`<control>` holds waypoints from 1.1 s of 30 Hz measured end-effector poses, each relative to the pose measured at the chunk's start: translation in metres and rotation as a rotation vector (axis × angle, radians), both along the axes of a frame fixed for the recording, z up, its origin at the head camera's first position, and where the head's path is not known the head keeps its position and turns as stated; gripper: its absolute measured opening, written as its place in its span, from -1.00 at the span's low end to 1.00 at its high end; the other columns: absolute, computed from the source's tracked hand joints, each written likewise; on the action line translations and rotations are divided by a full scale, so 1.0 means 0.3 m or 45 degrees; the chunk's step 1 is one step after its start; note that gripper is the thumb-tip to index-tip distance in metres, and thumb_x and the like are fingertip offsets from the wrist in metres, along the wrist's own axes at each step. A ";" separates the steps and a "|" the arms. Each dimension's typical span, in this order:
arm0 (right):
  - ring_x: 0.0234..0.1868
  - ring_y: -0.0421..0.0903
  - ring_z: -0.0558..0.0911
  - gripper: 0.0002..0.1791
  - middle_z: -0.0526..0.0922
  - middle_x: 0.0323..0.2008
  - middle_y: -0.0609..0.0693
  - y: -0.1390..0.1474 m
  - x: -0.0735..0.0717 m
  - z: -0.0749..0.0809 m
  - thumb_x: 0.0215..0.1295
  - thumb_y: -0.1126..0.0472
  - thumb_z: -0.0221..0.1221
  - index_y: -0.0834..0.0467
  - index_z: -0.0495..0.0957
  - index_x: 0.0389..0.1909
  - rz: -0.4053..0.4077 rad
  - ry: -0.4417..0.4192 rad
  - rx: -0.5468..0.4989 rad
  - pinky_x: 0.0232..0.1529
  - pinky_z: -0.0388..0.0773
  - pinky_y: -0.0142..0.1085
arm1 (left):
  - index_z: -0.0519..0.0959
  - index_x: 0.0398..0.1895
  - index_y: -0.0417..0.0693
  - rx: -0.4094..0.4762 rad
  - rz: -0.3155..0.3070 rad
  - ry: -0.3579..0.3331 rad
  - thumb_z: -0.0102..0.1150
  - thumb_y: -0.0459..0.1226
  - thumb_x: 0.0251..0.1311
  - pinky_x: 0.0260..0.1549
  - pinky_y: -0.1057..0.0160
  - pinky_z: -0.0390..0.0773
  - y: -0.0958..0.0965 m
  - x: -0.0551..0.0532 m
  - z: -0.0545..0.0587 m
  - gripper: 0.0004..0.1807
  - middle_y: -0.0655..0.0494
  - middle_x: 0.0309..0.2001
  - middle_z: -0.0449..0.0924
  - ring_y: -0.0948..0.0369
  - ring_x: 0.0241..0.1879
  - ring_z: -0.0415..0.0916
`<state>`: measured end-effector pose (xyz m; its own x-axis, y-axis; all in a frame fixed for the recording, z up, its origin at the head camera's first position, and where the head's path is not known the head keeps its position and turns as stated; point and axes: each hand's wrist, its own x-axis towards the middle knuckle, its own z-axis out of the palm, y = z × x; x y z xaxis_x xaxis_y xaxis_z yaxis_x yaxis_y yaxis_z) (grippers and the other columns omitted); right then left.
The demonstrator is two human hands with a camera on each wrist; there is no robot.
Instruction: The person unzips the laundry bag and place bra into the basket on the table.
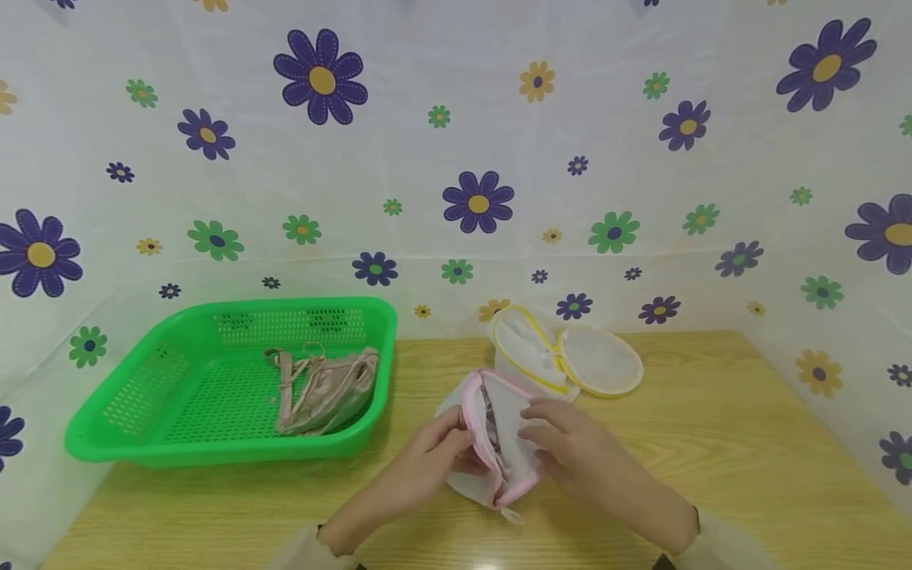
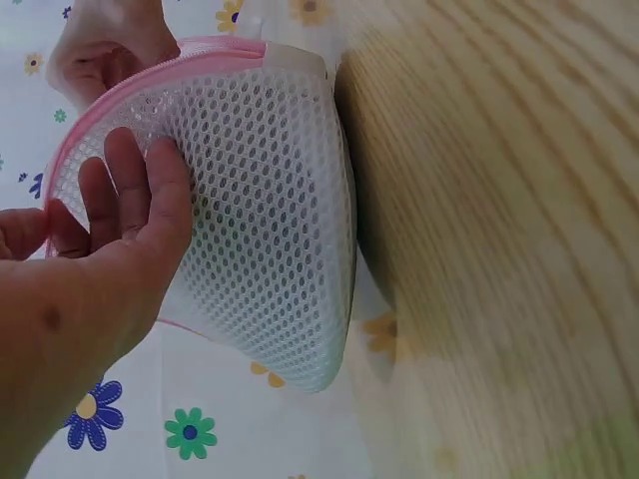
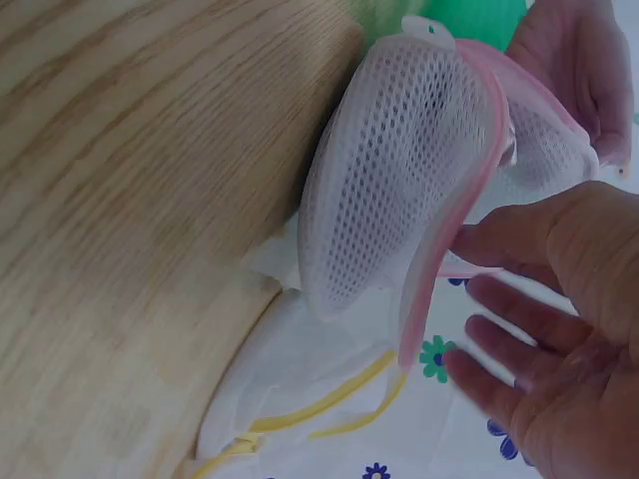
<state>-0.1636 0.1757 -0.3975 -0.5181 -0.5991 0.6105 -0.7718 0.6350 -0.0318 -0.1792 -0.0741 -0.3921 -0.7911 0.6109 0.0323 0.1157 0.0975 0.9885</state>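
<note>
A white mesh laundry bag [image 1: 516, 431] with a pink zip edge stands part open on the table between both hands. My left hand [image 1: 435, 447] pinches its pink edge, thumb on one side; in the left wrist view, the other fingers [image 2: 125, 185] lie along the mesh. The right hand [image 1: 580, 451] has its fingers loosely spread at the bag's right panel. One fingertip of it touches the pink edge in the right wrist view. Through the opening shows some brownish-pink fabric [image 1: 492, 419], mostly hidden by the mesh.
On the left stands a green plastic basket [image 1: 214, 453] holding a brownish-pink bra-like garment with straps [image 1: 331, 392]. Behind the pink-edged bag is a white, yellow-edged bag [image 1: 602, 360], its round lid folded open. A flowered cloth hangs behind the wooden table [image 1: 712, 443].
</note>
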 end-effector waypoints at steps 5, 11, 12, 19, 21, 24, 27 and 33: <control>0.11 0.05 0.71 -0.61 0.73 0.00 0.04 -0.020 0.000 -0.001 -0.08 0.57 0.37 0.19 0.72 -0.18 0.133 -0.113 0.043 0.12 0.69 -0.14 | 0.28 0.43 -0.36 0.067 -0.022 -0.129 -0.36 -0.18 0.63 0.12 0.20 0.66 -0.007 -0.019 -0.007 -0.47 -0.32 0.28 0.49 0.06 0.12 0.63; -0.27 -0.20 0.66 -0.86 0.68 -0.28 -0.07 -0.010 0.008 -0.010 0.24 0.40 0.19 0.10 0.63 -0.38 0.021 -0.415 0.142 -0.22 0.69 -0.36 | 0.41 0.26 -0.44 0.039 0.086 -0.140 -0.29 -0.23 0.56 -0.02 0.14 0.73 -0.019 -0.029 -0.017 -0.52 -0.34 0.02 0.66 0.16 -0.12 0.71; -0.36 -0.26 0.58 -0.86 0.64 -0.35 -0.12 -0.005 0.007 -0.014 0.29 0.34 0.17 0.07 0.60 -0.42 -0.020 -0.454 0.160 -0.31 0.63 -0.40 | 0.45 0.21 -0.43 0.001 0.133 -0.119 -0.27 -0.25 0.53 -0.06 0.13 0.74 -0.023 -0.030 -0.017 -0.54 -0.30 -0.06 0.69 0.17 -0.18 0.71; -0.56 -0.33 0.31 -0.67 0.36 -0.62 -0.25 0.045 -0.013 -0.041 0.49 0.03 0.12 -0.03 0.45 -0.54 -0.274 -0.703 0.172 -0.53 0.35 -0.41 | 0.62 -0.25 -0.07 -0.583 0.428 0.236 -0.01 -0.24 0.36 -0.58 0.34 0.51 -0.073 -0.024 -0.013 -0.81 0.15 -0.48 0.57 0.30 -0.53 0.50; -0.56 -0.31 0.31 -0.65 0.36 -0.62 -0.24 0.060 -0.015 -0.044 0.50 -0.01 0.11 -0.04 0.45 -0.53 -0.321 -0.743 0.191 -0.52 0.34 -0.39 | 0.57 -0.32 -0.06 -0.748 0.427 0.343 0.04 -0.24 0.32 -0.65 0.34 0.37 -0.086 -0.019 -0.014 -0.87 0.16 -0.54 0.48 0.28 -0.59 0.38; -0.58 -0.28 0.31 -0.61 0.36 -0.64 -0.23 0.077 -0.012 -0.043 0.49 -0.06 0.12 -0.04 0.45 -0.57 -0.379 -0.729 0.234 -0.54 0.33 -0.38 | 0.53 -0.34 -0.13 -0.933 0.426 0.433 0.10 -0.27 0.26 -0.64 0.29 0.33 -0.100 -0.009 -0.021 -0.89 0.12 -0.53 0.43 0.23 -0.58 0.32; -0.61 -0.28 0.30 -0.58 0.35 -0.67 -0.23 0.093 -0.007 -0.038 0.46 -0.08 0.14 -0.05 0.43 -0.62 -0.424 -0.695 0.265 -0.57 0.30 -0.37 | 0.51 -0.41 -0.14 -1.084 0.437 0.472 0.14 -0.25 0.22 -0.62 0.21 0.37 -0.102 0.000 -0.033 -0.87 0.08 -0.49 0.45 0.17 -0.55 0.34; -0.62 -0.33 0.26 -0.61 0.33 -0.68 -0.26 0.111 -0.002 -0.025 0.42 -0.04 0.21 -0.06 0.42 -0.62 -0.389 -0.658 0.254 -0.59 0.24 -0.43 | 0.43 -0.55 -0.06 -1.149 0.431 0.501 0.19 -0.25 0.16 -0.66 0.19 0.33 -0.093 0.006 -0.044 -0.80 0.08 -0.56 0.42 0.17 -0.59 0.32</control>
